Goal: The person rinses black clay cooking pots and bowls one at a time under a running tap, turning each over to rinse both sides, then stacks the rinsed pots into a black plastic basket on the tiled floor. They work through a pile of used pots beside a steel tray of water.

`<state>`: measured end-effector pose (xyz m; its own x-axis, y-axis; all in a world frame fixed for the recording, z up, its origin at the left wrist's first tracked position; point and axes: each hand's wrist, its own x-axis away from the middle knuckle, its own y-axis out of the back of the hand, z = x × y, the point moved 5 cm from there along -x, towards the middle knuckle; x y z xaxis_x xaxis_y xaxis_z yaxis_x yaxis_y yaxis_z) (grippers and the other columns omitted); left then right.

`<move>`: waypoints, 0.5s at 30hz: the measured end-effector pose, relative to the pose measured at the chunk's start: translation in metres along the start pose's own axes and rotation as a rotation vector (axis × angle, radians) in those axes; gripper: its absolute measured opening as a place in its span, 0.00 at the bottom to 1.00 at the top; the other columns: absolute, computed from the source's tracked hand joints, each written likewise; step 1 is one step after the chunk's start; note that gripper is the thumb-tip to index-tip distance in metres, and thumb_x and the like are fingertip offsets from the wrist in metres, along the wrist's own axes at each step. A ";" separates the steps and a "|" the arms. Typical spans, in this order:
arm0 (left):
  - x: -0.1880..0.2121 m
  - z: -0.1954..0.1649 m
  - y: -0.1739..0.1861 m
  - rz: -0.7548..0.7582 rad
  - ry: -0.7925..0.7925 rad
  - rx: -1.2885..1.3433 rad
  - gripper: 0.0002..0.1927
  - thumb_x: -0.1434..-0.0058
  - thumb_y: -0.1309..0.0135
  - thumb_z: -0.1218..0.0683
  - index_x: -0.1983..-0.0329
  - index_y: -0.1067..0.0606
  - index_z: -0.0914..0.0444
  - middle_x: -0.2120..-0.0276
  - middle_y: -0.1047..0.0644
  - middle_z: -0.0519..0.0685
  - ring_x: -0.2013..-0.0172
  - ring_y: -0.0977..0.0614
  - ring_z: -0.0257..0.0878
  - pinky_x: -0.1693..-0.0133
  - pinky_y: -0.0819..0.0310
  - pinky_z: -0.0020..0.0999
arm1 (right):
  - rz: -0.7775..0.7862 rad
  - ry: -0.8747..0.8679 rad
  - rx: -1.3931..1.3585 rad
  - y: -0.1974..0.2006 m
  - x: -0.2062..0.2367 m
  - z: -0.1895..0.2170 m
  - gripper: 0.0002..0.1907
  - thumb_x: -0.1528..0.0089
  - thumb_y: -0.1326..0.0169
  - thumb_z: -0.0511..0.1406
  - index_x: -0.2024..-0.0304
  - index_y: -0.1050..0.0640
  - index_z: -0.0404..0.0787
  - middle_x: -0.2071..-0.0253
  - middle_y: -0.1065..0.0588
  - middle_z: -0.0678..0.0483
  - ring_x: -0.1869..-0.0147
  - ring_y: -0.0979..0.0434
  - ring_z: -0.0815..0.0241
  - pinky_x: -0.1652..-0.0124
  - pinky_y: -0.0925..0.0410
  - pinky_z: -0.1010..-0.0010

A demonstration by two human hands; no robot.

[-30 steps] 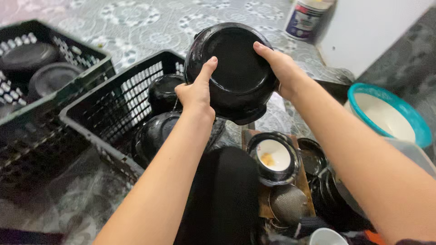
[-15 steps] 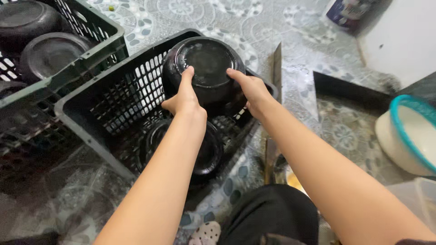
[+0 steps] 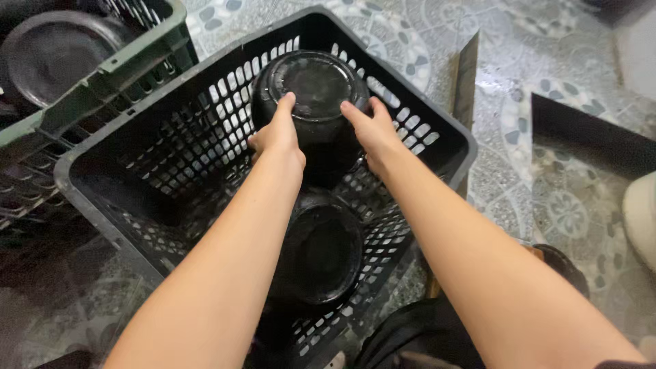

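Black upturned bowl sits gripped between both hands, left and right, inside a black crate.

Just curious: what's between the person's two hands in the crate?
An upturned black bowl, gripped by the left hand and right hand, seen in the head view.

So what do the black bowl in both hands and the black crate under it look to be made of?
Black bowl: glossy and wet-looking, with soft highlights on its upturned base; probably melamine or glazed ceramic, the look leaves it open. Black crate: moulded plastic, matte, with lattice walls and a thick rounded rim. Left hand and right hand grip the bowl's sides.
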<state>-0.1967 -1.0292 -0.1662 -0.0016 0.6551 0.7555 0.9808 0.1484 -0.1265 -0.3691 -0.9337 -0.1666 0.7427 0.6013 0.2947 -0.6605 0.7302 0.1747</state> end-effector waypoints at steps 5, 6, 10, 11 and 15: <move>-0.019 0.012 -0.004 0.056 -0.039 -0.117 0.62 0.52 0.31 0.40 0.28 0.54 0.75 0.32 0.38 0.66 0.34 0.31 0.54 0.35 0.36 0.48 | 0.019 0.073 0.064 -0.001 -0.008 -0.003 0.49 0.39 0.41 0.46 0.25 0.50 0.35 0.27 0.38 0.42 0.26 0.36 0.51 0.33 0.39 0.64; -0.020 0.013 -0.006 0.058 -0.042 -0.109 0.62 0.52 0.31 0.41 0.28 0.53 0.75 0.32 0.38 0.66 0.34 0.31 0.54 0.35 0.36 0.47 | 0.022 0.067 0.108 -0.001 -0.007 -0.003 0.49 0.39 0.42 0.47 0.25 0.51 0.35 0.27 0.39 0.41 0.26 0.36 0.51 0.33 0.39 0.65; -0.012 0.009 -0.010 -0.018 -0.128 -0.302 0.61 0.50 0.34 0.40 0.26 0.55 0.71 0.28 0.45 0.66 0.31 0.36 0.56 0.33 0.37 0.46 | -0.056 0.038 0.373 0.002 0.000 0.000 0.50 0.38 0.47 0.52 0.25 0.53 0.36 0.28 0.39 0.39 0.25 0.38 0.47 0.32 0.41 0.64; -0.007 0.006 -0.011 -0.058 -0.175 -0.397 0.61 0.49 0.35 0.40 0.24 0.56 0.69 0.26 0.48 0.65 0.29 0.39 0.56 0.32 0.39 0.46 | -0.095 0.038 0.463 0.004 0.003 0.002 0.50 0.38 0.48 0.53 0.25 0.52 0.36 0.28 0.39 0.38 0.25 0.39 0.45 0.32 0.42 0.63; 0.022 0.006 -0.022 -0.065 -0.344 -0.512 0.61 0.48 0.35 0.40 0.23 0.60 0.61 0.24 0.61 0.60 0.24 0.60 0.54 0.29 0.59 0.55 | -0.147 0.228 0.485 0.010 0.015 0.019 0.46 0.36 0.49 0.54 0.27 0.45 0.32 0.28 0.39 0.34 0.23 0.40 0.42 0.30 0.45 0.61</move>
<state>-0.2196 -1.0138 -0.1503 -0.0441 0.8706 0.4900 0.9456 -0.1219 0.3017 -0.3664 -0.9238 -0.1425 0.8001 0.5990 0.0329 -0.4833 0.6110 0.6270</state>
